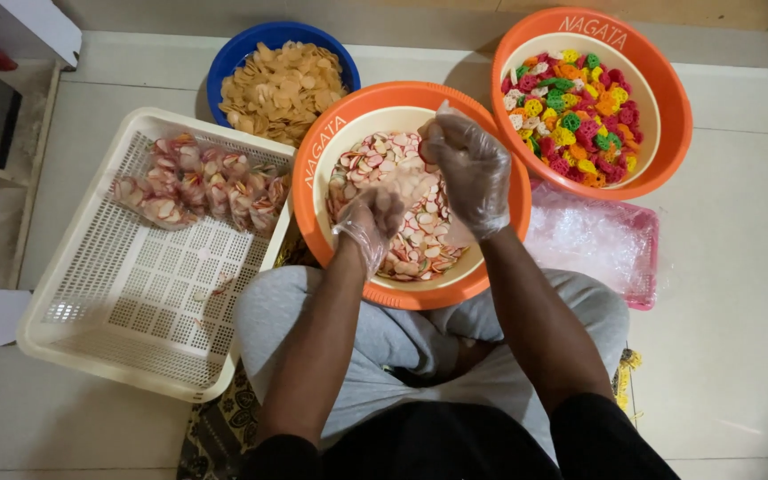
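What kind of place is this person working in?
Probably a home floor used for packing snacks by hand: basins of crackers, such as the orange basin under the gloved hands, a cream tray holding filled bags, and tiled flooring.

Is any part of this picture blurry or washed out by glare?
Head view: the left hand is motion-blurred over the near orange bowl; the right hand is sharper; soft glare on the floor tiles; light is even, with soft shadows beside the bowls.
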